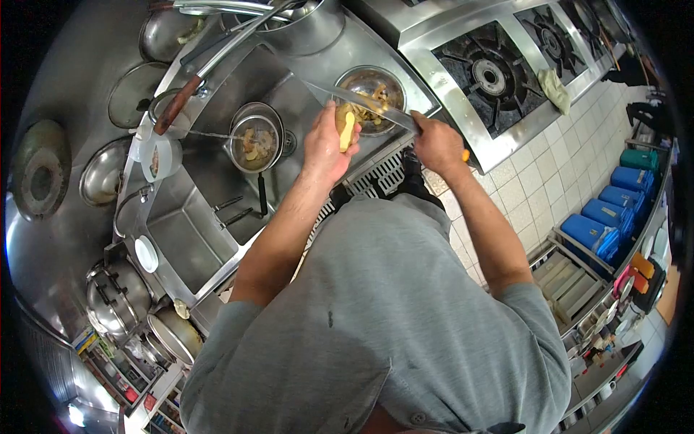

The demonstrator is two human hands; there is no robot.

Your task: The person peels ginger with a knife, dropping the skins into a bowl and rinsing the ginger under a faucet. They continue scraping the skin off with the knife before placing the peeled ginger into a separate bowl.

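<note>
My left hand (327,145) is wrapped round a potato (347,133), with a pale yellow peeled strip showing on its side. The handle of a long, wide-bladed knife (394,116) is gripped in my right hand (439,148). Its blade reaches left across the view, just above the potato. An orange bit shows at the right edge of that hand. Beyond the blade, a metal bowl (350,72) on the steel counter contains peelings (379,94), partly covered by the knife in this view.
In the sink, a saucepan (238,155) with brownish pieces stands under a thin water stream. A second basin (188,231) adjoins it. Gas burners (489,74) lie at the upper right, with a cloth (554,90) on the stove's edge. Blue bins (589,231) line the right side.
</note>
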